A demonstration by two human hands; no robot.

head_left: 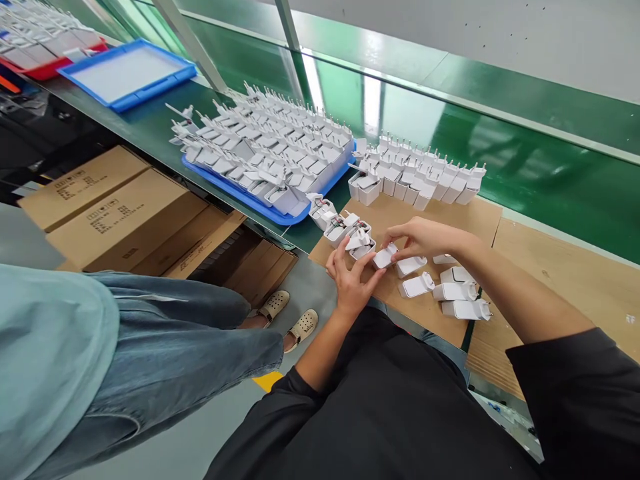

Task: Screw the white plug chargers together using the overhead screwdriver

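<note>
On the cardboard, a white plug-in charger (384,258) sits between my two hands. My left hand (351,287) has its thumb and forefinger curled against the charger's near left side. From the other side, my right hand (425,239) pinches the same charger by its plug end. Just beyond my left fingers stand open charger housings (336,230) with wires and parts showing inside. Closed white chargers (456,291) lie to the right, beneath my right forearm, their plug pins pointing right.
Upright chargers stand in rows (417,175) at the back of the cardboard (487,215). A loaded blue tray (293,218) is to their left, with another blue tray (127,75) farther off. Cartons (130,217) lie below the bench edge. A person in jeans (185,340) stands at my left.
</note>
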